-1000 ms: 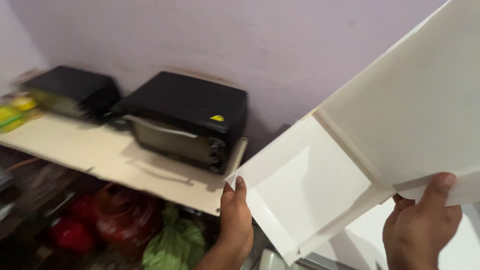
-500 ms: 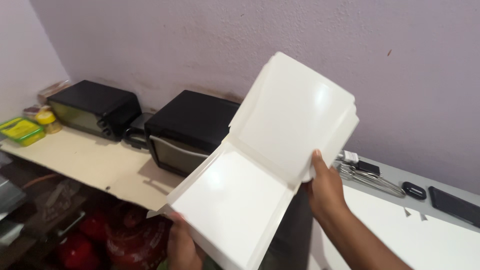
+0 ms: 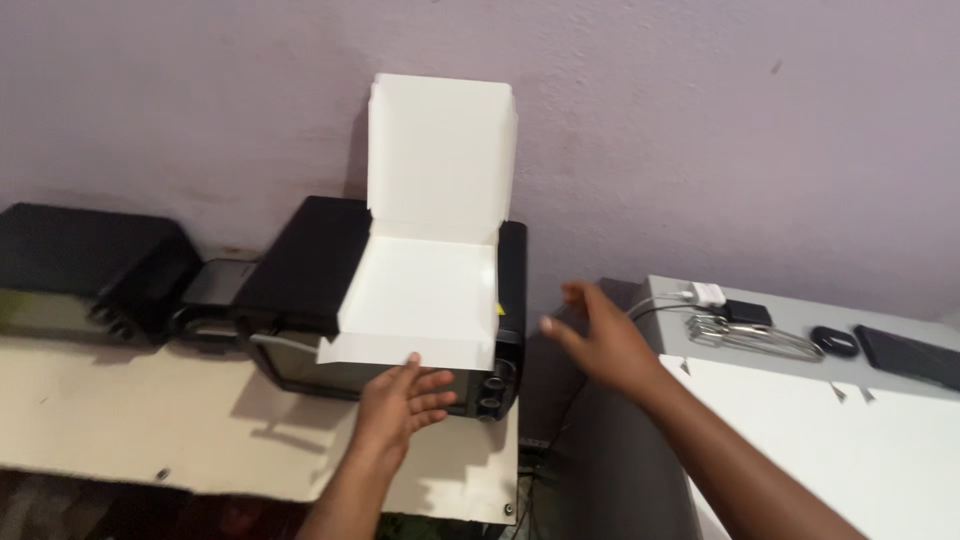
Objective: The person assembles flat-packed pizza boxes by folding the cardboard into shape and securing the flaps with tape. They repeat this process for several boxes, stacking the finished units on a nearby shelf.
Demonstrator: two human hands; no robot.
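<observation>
Beige shelf [image 3: 150,430] runs along purple wall, white appliance top [image 3: 850,440] off to right. Two black ovens up there: bigger one [image 3: 320,270] in middle, second [image 3: 80,265] far left. White open box [image 3: 425,290] sits on top of middle oven, lid standing up against wall. Left hand [image 3: 400,405] open, fingers spread, just under box's front edge, looks like barely touching. Right hand [image 3: 600,345] open too, blurry, empty, off to box's right. Whisk [image 3: 755,337], cable bits on white top.
</observation>
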